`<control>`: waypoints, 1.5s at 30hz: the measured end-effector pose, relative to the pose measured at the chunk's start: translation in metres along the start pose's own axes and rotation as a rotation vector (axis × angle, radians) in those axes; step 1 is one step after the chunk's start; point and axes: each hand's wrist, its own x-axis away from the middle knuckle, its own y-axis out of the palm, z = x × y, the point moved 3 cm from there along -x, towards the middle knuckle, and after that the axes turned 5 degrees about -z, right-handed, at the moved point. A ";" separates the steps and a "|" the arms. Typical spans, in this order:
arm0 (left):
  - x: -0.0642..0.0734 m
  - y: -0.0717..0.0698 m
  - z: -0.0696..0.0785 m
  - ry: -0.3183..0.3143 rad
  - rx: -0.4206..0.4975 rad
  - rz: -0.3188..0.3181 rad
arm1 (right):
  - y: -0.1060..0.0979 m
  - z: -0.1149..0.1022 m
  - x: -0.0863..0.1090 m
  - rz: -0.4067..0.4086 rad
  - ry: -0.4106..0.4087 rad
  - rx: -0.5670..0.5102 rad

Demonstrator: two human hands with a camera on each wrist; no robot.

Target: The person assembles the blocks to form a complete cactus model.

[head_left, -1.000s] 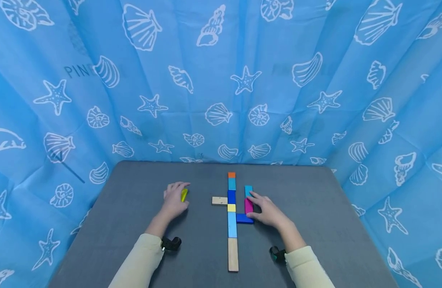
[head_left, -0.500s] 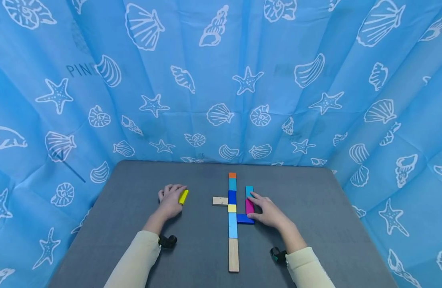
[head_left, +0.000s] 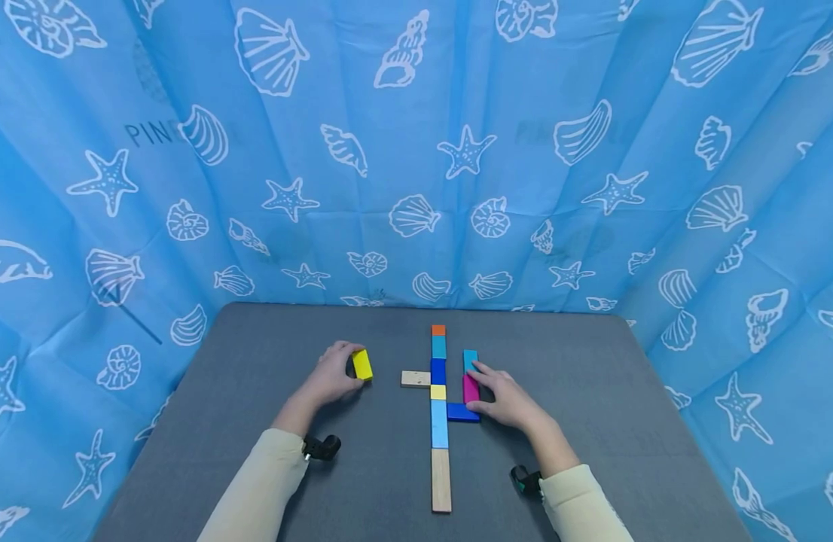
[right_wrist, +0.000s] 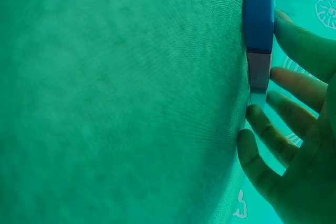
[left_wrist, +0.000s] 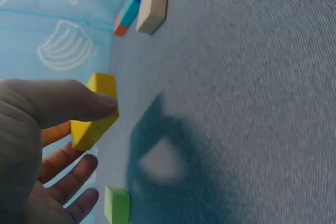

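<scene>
My left hand (head_left: 331,375) pinches a yellow block (head_left: 362,365) between thumb and fingers, left of the block layout. In the left wrist view that yellow block (left_wrist: 93,132) is above the table, with a shadow on the cloth. My right hand (head_left: 508,397) rests at a magenta block (head_left: 471,389), thumb by its near end, fingers by its far end. The magenta block lies between a cyan block (head_left: 470,359) and a dark blue block (head_left: 463,412). In the green-tinted right wrist view, the fingers look extended, fingertips at the dark blue block (right_wrist: 259,11) and the block beyond it.
A column of blocks runs lengthwise: orange (head_left: 438,330), teal, dark blue (head_left: 438,371), pale yellow, light blue (head_left: 440,423) and plain wood (head_left: 440,480). A short wooden block (head_left: 415,379) juts left. The left wrist view shows a green block (left_wrist: 117,205). A shell-print curtain (head_left: 416,150) stands behind the table.
The left hand first drew slightly left, then came back right with the yellow block, turning it so its broad face shows. The right hand and laid blocks have stayed put.
</scene>
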 end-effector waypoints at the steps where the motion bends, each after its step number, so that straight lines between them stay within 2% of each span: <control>1: -0.001 0.000 0.002 -0.007 0.018 0.001 | 0.000 0.000 0.000 0.000 -0.001 0.000; 12: -0.009 0.005 0.018 0.020 0.100 0.005 | 0.000 0.001 0.001 -0.002 -0.005 -0.001; 24: -0.021 0.014 0.030 0.018 0.140 0.025 | -0.002 0.000 -0.002 0.003 -0.010 0.003; 31: -0.032 0.024 0.035 0.040 0.141 0.039 | -0.001 -0.001 -0.002 0.001 -0.013 0.002; 36: -0.038 0.033 0.035 0.031 0.169 0.038 | 0.001 -0.001 -0.004 -0.003 -0.015 0.008; 45: -0.046 0.049 0.037 -0.017 0.197 -0.006 | 0.001 0.001 -0.002 -0.007 -0.012 0.005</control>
